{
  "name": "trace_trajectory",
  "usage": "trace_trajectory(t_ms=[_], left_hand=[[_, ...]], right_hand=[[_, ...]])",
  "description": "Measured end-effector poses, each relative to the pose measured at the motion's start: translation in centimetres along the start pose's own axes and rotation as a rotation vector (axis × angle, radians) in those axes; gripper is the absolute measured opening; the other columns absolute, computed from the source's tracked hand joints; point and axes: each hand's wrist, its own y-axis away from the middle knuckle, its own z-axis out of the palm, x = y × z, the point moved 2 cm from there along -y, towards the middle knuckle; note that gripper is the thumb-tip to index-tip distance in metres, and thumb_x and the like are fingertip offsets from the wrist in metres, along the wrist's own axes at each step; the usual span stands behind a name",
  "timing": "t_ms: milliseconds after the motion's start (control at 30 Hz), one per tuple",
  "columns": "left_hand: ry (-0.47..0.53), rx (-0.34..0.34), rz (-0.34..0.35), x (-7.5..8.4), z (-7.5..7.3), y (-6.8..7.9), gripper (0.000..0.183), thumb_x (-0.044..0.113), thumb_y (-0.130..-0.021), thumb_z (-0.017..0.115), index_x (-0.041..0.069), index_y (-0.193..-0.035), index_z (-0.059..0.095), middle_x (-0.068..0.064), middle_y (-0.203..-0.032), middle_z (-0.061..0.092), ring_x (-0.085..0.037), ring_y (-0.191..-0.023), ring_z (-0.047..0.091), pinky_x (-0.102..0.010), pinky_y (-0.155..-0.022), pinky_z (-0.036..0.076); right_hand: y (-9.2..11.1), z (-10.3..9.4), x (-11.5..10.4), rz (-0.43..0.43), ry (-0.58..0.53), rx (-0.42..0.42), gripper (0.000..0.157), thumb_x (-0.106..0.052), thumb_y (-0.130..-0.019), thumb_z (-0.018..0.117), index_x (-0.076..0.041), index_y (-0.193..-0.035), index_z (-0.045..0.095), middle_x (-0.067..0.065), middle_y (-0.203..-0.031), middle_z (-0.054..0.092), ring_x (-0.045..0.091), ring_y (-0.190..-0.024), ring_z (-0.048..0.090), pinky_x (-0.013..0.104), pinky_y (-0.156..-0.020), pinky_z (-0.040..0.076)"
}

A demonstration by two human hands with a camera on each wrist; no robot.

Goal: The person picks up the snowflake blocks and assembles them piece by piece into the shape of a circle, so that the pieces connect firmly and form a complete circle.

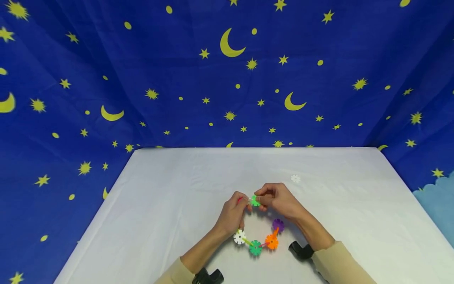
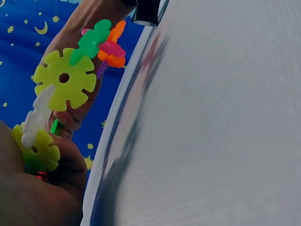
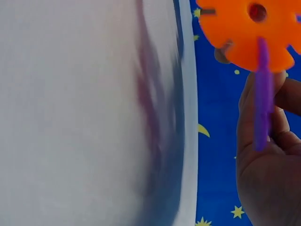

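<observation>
A chain of notched plastic snowflake discs hangs in a curve from my left hand (image 1: pixel 230 217). Along it come a white disc (image 1: pixel 239 237), a green disc (image 1: pixel 255 248), an orange disc (image 1: pixel 272 241) and a purple disc (image 1: pixel 278 225) at the loose end. Yellow (image 2: pixel 51 77) and magenta (image 2: pixel 112 48) discs, set between the others, show in the left wrist view. My left fingers grip the chain's upper end, where a bit of red peeks out. Between thumb and fingers my right hand (image 1: pixel 281 200) pinches a bright green disc (image 1: pixel 254 201), right at the left fingertips.
A loose white disc (image 1: pixel 295 178) lies on the white table (image 1: pixel 170 177), beyond the right hand. Black wrist-worn mounts (image 1: pixel 300 251) sit by both forearms. Blue cloth (image 1: pixel 191 75) with yellow moons and stars rises behind the table and at its sides.
</observation>
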Motion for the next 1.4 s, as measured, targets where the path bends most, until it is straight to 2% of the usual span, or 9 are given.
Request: trace_trajectory(t_ms=[100,167,233,533,600,700,867,1200,1400], left_hand=[[-0.003,0.014,-0.033,0.2,0.0,0.0,0.02,0.027,-0.101,0.047,0.008,-0.102,0.055,-0.014,-0.089,0.068,-0.012,-0.032,0.043,-0.024,-0.034,0.037],[0.005,0.029,-0.052,-0.6,0.1,-0.3,0.024,0.035,-0.099,0.052,0.012,-0.101,0.054,-0.01,-0.088,0.068,-0.013,-0.031,0.042,-0.025,-0.033,0.038],[0.018,0.043,-0.077,-0.6,0.1,-0.3,0.03,0.041,-0.096,0.055,0.011,-0.1,0.054,-0.012,-0.088,0.068,-0.013,-0.03,0.042,-0.025,-0.032,0.038],[0.124,0.072,-0.099,-0.9,0.2,-0.6,0.031,0.037,-0.092,0.062,0.007,-0.095,0.055,-0.013,-0.061,0.055,-0.014,-0.03,0.044,-0.032,-0.032,0.044],[0.154,0.071,-0.089,-0.9,0.2,-0.7,0.032,0.037,-0.092,0.062,0.006,-0.094,0.055,-0.015,-0.062,0.058,-0.014,-0.03,0.044,-0.034,-0.033,0.045],[0.176,0.075,-0.065,-1.0,0.1,-0.7,0.031,0.035,-0.093,0.062,0.005,-0.094,0.055,-0.018,-0.078,0.067,-0.014,-0.03,0.044,-0.034,-0.033,0.045],[0.203,0.078,-0.031,-1.0,0.1,-0.7,0.025,0.029,-0.095,0.061,0.004,-0.094,0.056,-0.019,-0.094,0.07,-0.016,-0.031,0.044,-0.034,-0.033,0.045],[0.205,0.081,-0.033,-1.0,0.2,-0.8,0.023,0.027,-0.096,0.059,0.007,-0.106,0.058,-0.017,-0.095,0.068,-0.014,-0.033,0.045,-0.032,-0.035,0.047],[0.19,0.056,-0.032,-1.1,0.3,-0.9,0.03,0.027,-0.096,0.059,0.009,-0.119,0.064,-0.019,-0.096,0.067,-0.013,-0.032,0.046,-0.033,-0.035,0.047]], right_hand=[[-0.5,-0.3,1.2,-0.005,0.007,-0.009,0.017,-0.006,-0.093,0.061,0.006,-0.105,0.064,0.026,-0.083,0.066,0.03,-0.068,0.062,0.038,-0.067,0.055],[-0.9,-0.5,2.0,-0.012,0.025,-0.016,0.016,-0.009,-0.093,0.063,0.002,-0.104,0.066,0.021,-0.081,0.067,0.029,-0.068,0.062,0.036,-0.067,0.054],[-1.0,-0.5,1.9,-0.007,0.041,-0.021,0.016,-0.011,-0.093,0.063,-0.001,-0.105,0.066,0.019,-0.081,0.067,0.029,-0.069,0.061,0.038,-0.066,0.054],[-1.1,-1.4,1.8,-0.013,0.048,-0.016,0.024,-0.018,-0.097,0.058,0.0,-0.111,0.064,0.023,-0.088,0.066,0.035,-0.074,0.063,0.041,-0.069,0.056],[-1.0,-1.9,1.8,-0.019,0.04,-0.004,0.03,-0.022,-0.097,0.059,0.002,-0.113,0.063,0.025,-0.091,0.065,0.039,-0.077,0.062,0.042,-0.069,0.056],[-0.8,-3.0,1.7,-0.027,0.037,0.022,0.036,-0.027,-0.097,0.059,0.005,-0.115,0.062,0.027,-0.096,0.064,0.043,-0.08,0.06,0.042,-0.069,0.055],[-0.6,-5.0,1.7,-0.026,0.074,0.1,0.035,-0.023,-0.097,0.06,0.006,-0.116,0.061,0.027,-0.1,0.064,0.044,-0.082,0.059,0.044,-0.07,0.054],[-0.6,-9.2,2.7,0.025,0.234,0.251,0.03,-0.017,-0.094,0.063,0.004,-0.116,0.062,0.021,-0.102,0.066,0.036,-0.082,0.06,0.042,-0.067,0.053],[-0.4,-11.0,3.7,0.056,0.459,0.337,0.027,-0.014,-0.094,0.062,0.0,-0.117,0.064,0.014,-0.106,0.064,0.028,-0.089,0.058,0.039,-0.07,0.049]])
